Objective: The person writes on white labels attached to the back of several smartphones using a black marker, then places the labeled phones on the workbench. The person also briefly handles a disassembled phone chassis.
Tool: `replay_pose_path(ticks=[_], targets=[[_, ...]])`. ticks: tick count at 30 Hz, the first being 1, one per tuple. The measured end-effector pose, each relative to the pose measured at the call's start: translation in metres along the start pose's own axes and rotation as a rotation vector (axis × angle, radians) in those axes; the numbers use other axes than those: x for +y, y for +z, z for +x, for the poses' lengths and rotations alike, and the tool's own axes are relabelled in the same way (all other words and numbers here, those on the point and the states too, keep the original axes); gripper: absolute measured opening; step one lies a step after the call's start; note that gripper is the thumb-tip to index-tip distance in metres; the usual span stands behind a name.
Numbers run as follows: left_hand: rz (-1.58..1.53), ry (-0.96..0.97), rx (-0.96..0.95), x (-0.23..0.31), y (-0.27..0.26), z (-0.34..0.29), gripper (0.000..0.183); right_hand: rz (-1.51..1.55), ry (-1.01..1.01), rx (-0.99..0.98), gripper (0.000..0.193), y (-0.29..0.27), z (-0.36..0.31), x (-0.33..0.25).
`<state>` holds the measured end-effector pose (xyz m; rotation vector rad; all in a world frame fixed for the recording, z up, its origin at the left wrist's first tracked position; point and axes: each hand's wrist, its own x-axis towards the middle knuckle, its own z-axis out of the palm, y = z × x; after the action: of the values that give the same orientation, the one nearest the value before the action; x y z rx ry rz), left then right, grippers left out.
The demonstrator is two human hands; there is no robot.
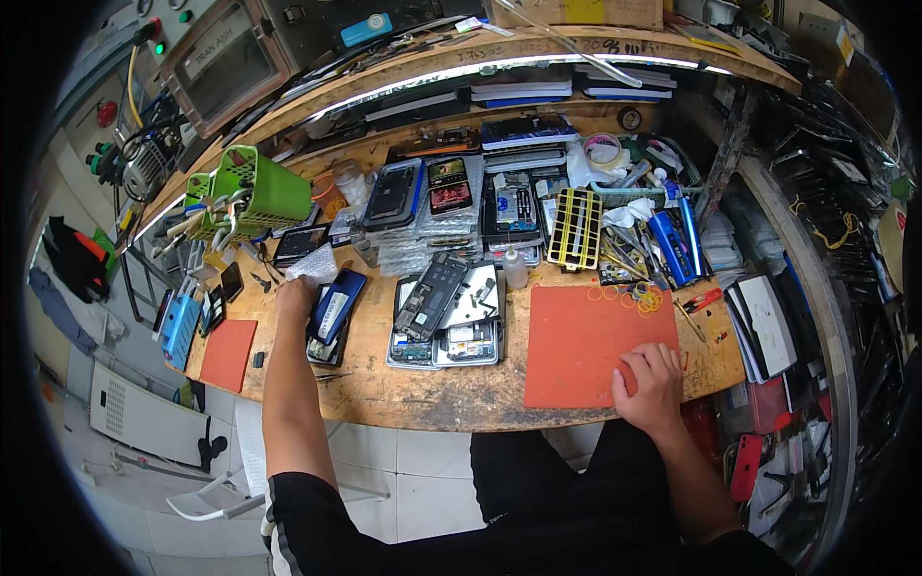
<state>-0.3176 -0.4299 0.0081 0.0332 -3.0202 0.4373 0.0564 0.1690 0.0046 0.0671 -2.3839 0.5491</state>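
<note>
My left hand point(298, 296) reaches out over the left part of the bench, its fingers closed at the near edge of a piece of bubble wrap point(315, 263); the fingertips are partly hidden. Just right of that hand lies a dark blue phone point(341, 298) with a pale label, resting on other phones. My right hand point(651, 384) lies on the near right corner of an orange-red mat point(576, 350), fingers loosely bent and apart, with nothing seen in it. Several yellow rubber bands point(645, 300) lie at the mat's far edge.
Opened phones and tablets point(447, 317) are stacked mid-bench. Behind are bubble-wrapped packs point(423, 245), a yellow-and-black organizer point(574, 228) and a small dropper bottle point(516, 269). A green tool basket point(254, 187) stands at the left. Red-handled pliers point(704, 300) lie at the right.
</note>
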Motion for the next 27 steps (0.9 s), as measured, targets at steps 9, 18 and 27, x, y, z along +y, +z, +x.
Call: replay_pose_path(ticks=[9, 18, 27], targets=[[-0.635, -0.637, 0.801, -0.025, -0.028, -0.031, 0.04, -0.038, 0.018, -0.012, 0.019, -0.003, 0.006, -0.007], [-1.342, -0.013, 0.541, 0.261, -0.085, -0.283, 0.052, 0.312, 0.049, -0.097, 0.024, -0.01, 0.0, -0.011], [-1.553, 0.437, -0.121, 0.416, -0.156, -0.329, 0.038, 0.69, 0.401, 0.147, 0.035, -0.025, -0.039, 0.01]])
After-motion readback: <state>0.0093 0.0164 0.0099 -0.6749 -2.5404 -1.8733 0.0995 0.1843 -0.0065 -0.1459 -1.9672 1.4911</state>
